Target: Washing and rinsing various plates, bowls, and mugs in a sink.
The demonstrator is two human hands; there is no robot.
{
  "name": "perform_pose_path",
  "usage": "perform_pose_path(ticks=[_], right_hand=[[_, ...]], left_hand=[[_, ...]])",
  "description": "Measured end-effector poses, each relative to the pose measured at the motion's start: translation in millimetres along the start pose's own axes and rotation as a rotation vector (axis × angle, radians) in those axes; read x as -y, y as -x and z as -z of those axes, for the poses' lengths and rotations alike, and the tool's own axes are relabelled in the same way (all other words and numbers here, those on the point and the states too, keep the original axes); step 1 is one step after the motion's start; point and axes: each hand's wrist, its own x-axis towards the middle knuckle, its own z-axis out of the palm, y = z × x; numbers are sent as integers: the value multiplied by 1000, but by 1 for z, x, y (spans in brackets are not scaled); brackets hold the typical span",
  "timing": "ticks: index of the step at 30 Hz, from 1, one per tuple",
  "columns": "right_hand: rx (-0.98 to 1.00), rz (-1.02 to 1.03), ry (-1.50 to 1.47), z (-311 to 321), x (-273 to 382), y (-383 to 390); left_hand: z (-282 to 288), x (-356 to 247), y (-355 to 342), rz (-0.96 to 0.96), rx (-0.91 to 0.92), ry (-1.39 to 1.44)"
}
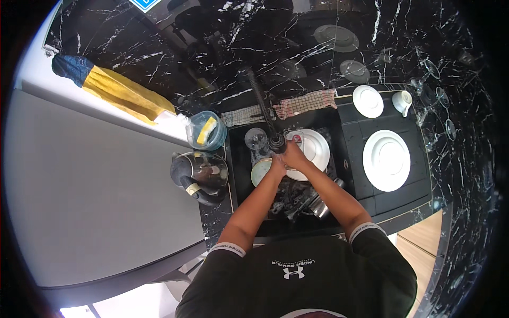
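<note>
Both my hands meet in the dark sink, just below the spout of a black spring-neck faucet [277, 142]. My right hand [296, 158] is closed against a clear glass [295, 138] with a red mark, seen over a large white plate [318, 153]. My left hand [278, 165] is drawn in beside it with fingers curled; what they grip is hidden. A pale green bowl [261, 172] lies left of my left hand. Behind it stands another clear glass [255, 139]. Under my forearms are a metal cup [319, 206] and dark utensils, hard to make out.
Left of the sink stand a glass kettle [204, 172] and a clear tub [214, 139] with a yellow sponge [207, 131]. On the right drainboard [355, 127] are a white plate [386, 160], a smaller plate [368, 102] and a cup [402, 100]. Stemmed glasses [442, 97] stand beyond.
</note>
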Motion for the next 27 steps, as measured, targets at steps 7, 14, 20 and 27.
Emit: perform_pose_path(ticks=[7, 14, 20, 27], right_hand=[[-46, -101, -349, 43, -42, -54], [47, -493, -718, 58, -73, -78], [392, -189, -694, 22, -81, -50], [166, 174, -113, -49, -99, -21]], left_hand=[[5, -11, -25, 281, 167, 2], [-18, -32, 5, 362, -29, -179], [-12, -46, 48, 456, 54, 163], [-13, -23, 85, 579, -298, 565]])
